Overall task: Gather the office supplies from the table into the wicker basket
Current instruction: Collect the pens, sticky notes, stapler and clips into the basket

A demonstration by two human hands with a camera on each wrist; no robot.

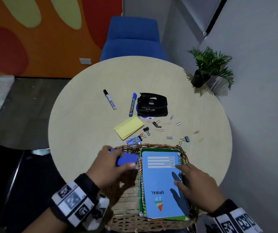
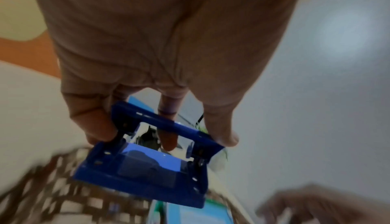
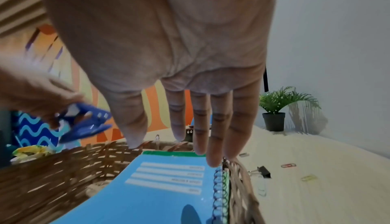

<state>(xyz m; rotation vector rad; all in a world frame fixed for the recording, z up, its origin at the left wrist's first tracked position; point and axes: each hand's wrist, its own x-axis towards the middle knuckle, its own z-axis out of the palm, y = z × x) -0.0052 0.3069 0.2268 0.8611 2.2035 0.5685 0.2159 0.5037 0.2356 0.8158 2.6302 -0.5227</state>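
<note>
Fingers of the left hand pinch a blue punch just above the basket's left half, beside the notebook under the right hand's spread fingers.

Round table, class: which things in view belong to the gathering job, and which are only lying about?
Part of the job:
wicker basket
blue hole punch in the left hand
spiral notebook
black hole punch
two markers
yellow notepad

Lying about:
potted plant
blue chair
</note>
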